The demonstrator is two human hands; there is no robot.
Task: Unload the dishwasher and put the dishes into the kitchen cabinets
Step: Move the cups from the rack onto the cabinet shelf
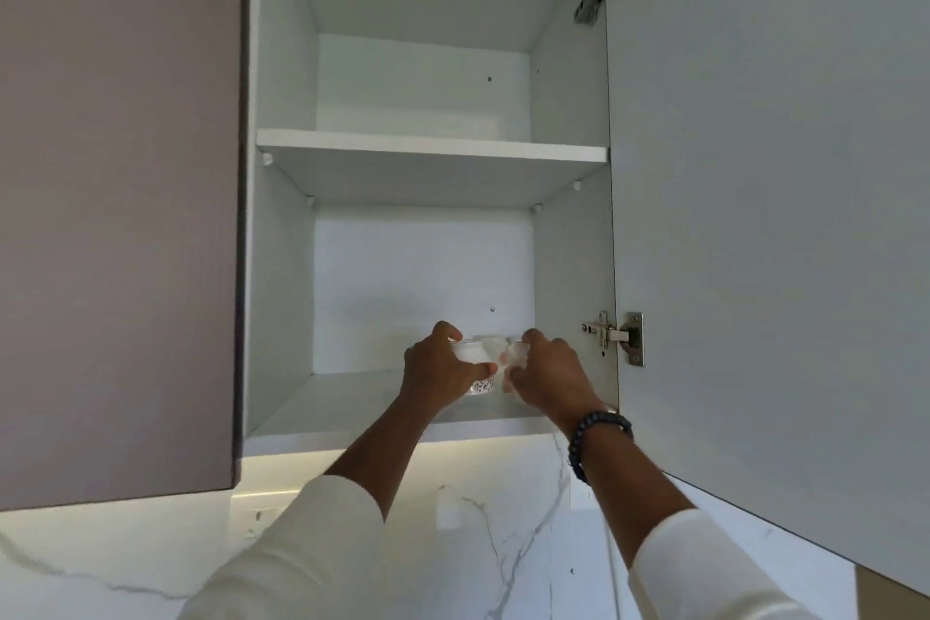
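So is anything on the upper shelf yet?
No, the visible part of the upper shelf shows nothing; both hands hold cups on the bottom shelf.

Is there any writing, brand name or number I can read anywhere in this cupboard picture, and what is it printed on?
None: no legible text anywhere in this view.
The small white cup gripped by the left hand bears a dark speckled marking low on its side, too small and blurred to tell whether it is lettering.
The clear item in the right hand shows no print.
The metal hinges show no readable stamp.
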